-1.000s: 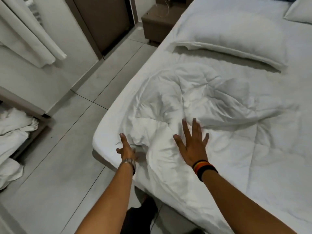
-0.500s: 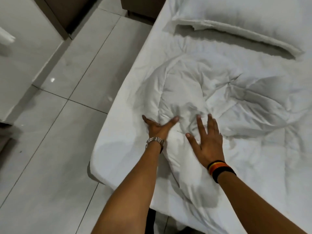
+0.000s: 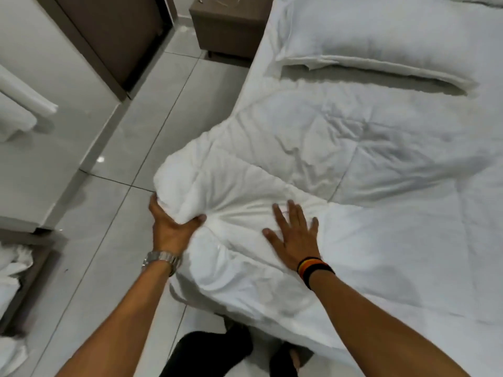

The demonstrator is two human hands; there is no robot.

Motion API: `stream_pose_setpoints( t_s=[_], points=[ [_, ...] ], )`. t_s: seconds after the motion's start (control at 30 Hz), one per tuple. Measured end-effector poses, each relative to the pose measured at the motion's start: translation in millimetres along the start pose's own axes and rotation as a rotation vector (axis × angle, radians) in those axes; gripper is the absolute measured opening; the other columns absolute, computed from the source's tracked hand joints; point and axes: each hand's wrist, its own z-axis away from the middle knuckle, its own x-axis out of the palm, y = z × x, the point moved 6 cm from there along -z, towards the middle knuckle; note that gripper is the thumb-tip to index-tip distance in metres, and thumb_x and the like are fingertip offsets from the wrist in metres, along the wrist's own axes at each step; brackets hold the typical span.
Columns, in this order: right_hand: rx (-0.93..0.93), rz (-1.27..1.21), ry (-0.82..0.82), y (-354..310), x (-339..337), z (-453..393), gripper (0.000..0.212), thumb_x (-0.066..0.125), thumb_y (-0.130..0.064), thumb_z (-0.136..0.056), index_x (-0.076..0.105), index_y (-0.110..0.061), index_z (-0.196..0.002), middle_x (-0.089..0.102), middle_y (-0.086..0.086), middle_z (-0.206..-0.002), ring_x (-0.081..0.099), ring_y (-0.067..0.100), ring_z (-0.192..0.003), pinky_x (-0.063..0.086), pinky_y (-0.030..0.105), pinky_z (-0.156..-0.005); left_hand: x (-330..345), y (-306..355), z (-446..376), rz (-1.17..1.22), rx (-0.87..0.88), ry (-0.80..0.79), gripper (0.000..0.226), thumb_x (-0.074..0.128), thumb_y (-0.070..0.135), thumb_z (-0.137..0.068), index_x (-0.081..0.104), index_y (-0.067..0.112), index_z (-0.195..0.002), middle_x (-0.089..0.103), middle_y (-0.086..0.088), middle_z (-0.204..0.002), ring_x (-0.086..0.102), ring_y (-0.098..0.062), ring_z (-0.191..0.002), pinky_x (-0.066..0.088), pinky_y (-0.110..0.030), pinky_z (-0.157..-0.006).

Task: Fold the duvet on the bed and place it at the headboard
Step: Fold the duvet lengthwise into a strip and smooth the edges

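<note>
The white quilted duvet (image 3: 340,159) lies rumpled across the bed (image 3: 253,85), with one corner bunched up and hanging past the bed's left edge. My left hand (image 3: 170,227), with a metal watch on the wrist, grips that bunched corner from the side, thumb on top. My right hand (image 3: 295,235), with dark bands on the wrist, presses flat on the duvet with fingers spread. A long white pillow (image 3: 381,42) lies at the head end, beyond the duvet.
A brown bedside table (image 3: 228,25) stands by the bed's far left corner. Grey floor tiles (image 3: 109,240) run along the left, with a dark door (image 3: 114,36) beyond. White linen (image 3: 11,270) is heaped at the left edge. My legs (image 3: 212,352) stand at the bed's near corner.
My left hand has taken hold of the duvet's corner and pulled it out to the left, over the bed's edge. The crumpled mound has spread flatter. My right hand stays pressed on the duvet.
</note>
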Motion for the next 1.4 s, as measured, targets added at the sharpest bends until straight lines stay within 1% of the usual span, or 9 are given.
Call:
stream_pose_setpoints(
  t_s=[0.13,0.23,0.5,0.6,0.77,1.07,1.17,1.27,1.4],
  points=[
    [0.151,0.007,-0.066,-6,39,-1,0.097,-0.004,-0.09,-0.081,-0.013,-0.044,-0.166,-0.025,0.002,-0.176,-0.017,0.026,-0.164,-0.008,0.07,-0.125,8,-41,-12,-0.152,-0.289,-0.053,0.153,0.095,0.063,-0.06,-0.007,0.02,-0.166,0.046,-0.017,-0.158,0.047,-0.037,-0.144,0.037,-0.044,-0.117],
    [0.211,-0.027,0.04,-25,33,-16,0.091,0.004,-0.088,-0.089,-0.01,-0.044,-0.167,-0.018,0.004,-0.178,-0.012,0.026,-0.165,-0.005,0.069,-0.126,3,-38,-60,-0.407,-0.251,0.072,0.146,0.041,0.108,-0.054,0.005,0.022,-0.166,0.043,-0.028,-0.155,0.041,-0.046,-0.143,0.029,-0.059,-0.118],
    [0.351,-0.203,0.167,-95,52,-57,0.087,0.017,-0.086,-0.093,-0.006,-0.047,-0.167,-0.013,0.002,-0.179,-0.01,0.024,-0.165,-0.006,0.066,-0.127,4,-17,-166,-0.91,0.039,-0.092,0.131,0.014,0.105,-0.072,0.037,0.007,-0.156,0.072,-0.021,-0.124,0.062,-0.039,-0.119,0.028,-0.049,-0.107],
    [0.395,-0.267,0.198,-108,56,-53,0.091,0.012,-0.087,-0.088,-0.004,-0.045,-0.168,-0.012,0.003,-0.179,-0.01,0.025,-0.165,-0.007,0.067,-0.126,-14,-3,-195,-0.899,-0.026,-0.109,0.138,0.013,0.107,-0.068,0.026,0.007,-0.162,0.06,-0.026,-0.142,0.053,-0.044,-0.133,0.026,-0.053,-0.114],
    [0.398,-0.211,0.157,-129,59,-69,0.086,0.017,-0.081,-0.096,-0.006,-0.041,-0.168,-0.014,0.006,-0.178,-0.014,0.027,-0.164,-0.007,0.069,-0.127,38,-39,-211,-0.216,-0.427,-0.474,0.134,0.037,0.11,-0.057,0.039,0.02,-0.155,0.052,-0.015,-0.153,0.057,-0.035,-0.129,0.04,-0.049,-0.112],
    [0.499,-0.272,0.24,-147,75,-78,0.089,0.005,-0.085,-0.088,-0.005,-0.046,-0.167,-0.011,0.002,-0.179,-0.01,0.024,-0.165,-0.007,0.067,-0.127,64,2,-159,0.056,-0.468,-0.698,0.104,0.095,0.06,-0.061,0.054,0.013,-0.144,0.066,-0.004,-0.137,0.065,-0.022,-0.113,0.052,-0.034,-0.099],
    [0.533,-0.314,0.393,-166,59,-82,0.084,0.011,-0.082,-0.093,0.0,-0.045,-0.168,-0.008,0.003,-0.179,-0.008,0.023,-0.165,-0.007,0.066,-0.127,55,19,-179,0.151,-0.363,-0.702,0.078,0.102,0.036,-0.061,0.063,0.018,-0.126,0.074,-0.006,-0.127,0.074,-0.02,-0.106,0.062,-0.035,-0.094],
    [0.516,-0.189,0.583,-187,48,-90,0.077,0.019,-0.076,-0.101,0.004,-0.043,-0.169,-0.007,-0.002,-0.179,-0.009,0.021,-0.165,-0.01,0.061,-0.127,21,38,-214,0.168,-0.023,-0.566,0.087,0.1,0.015,-0.066,0.05,0.024,-0.137,0.063,0.017,-0.124,0.063,0.013,-0.103,0.054,-0.008,-0.085],
    [0.64,-0.141,0.211,-185,91,-101,0.099,-0.014,-0.095,-0.078,-0.007,-0.049,-0.166,-0.016,-0.005,-0.178,-0.011,0.023,-0.165,-0.003,0.068,-0.126,-8,-2,-244,0.014,-0.086,-0.681,0.123,0.102,0.024,-0.063,0.025,0.025,-0.158,0.064,0.009,-0.111,0.069,-0.01,-0.103,0.056,-0.023,-0.085]
  ],
)
